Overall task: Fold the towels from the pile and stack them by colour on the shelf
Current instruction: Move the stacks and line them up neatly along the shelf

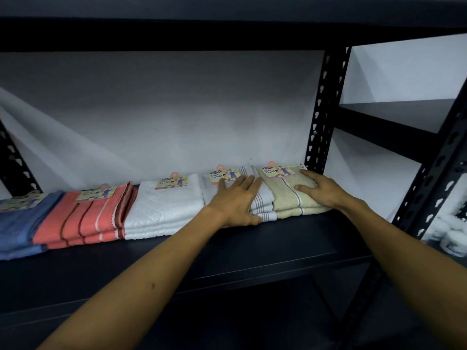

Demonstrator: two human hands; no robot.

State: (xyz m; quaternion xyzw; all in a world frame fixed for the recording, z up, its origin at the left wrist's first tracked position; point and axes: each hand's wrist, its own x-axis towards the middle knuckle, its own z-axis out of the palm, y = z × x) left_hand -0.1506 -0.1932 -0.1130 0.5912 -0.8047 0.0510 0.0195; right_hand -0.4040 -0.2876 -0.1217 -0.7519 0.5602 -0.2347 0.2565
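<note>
The person's left hand (233,202) lies flat, fingers straight and together, on top of the white striped towel stack (262,198); it clamps nothing. The right hand (317,192) rests on the beige towel stack (288,195) just beside it, fingers loosely bent over the cloth and thumb pointing toward the left hand, pressing rather than pinching.

Both stacks sit on a dark shelf board (252,251), whose bare front strip runs under the forearms. Outward from the left hand, the row goes on with a white quilted towel stack (161,210), a coral striped towel stack (86,218) and a blue towel stack (20,228), each touching its neighbour. Paper "Face Towel" labels (274,170) lie at the far edges of the stacks, beyond the fingertips.

Just past the right hand stands a black perforated upright (326,109) of the rack. Behind the towels hangs a white backdrop (164,109). Further out on the right-hand side another dark shelf (394,114) shows, with white blurred items (452,233) lower down that cannot be identified.
</note>
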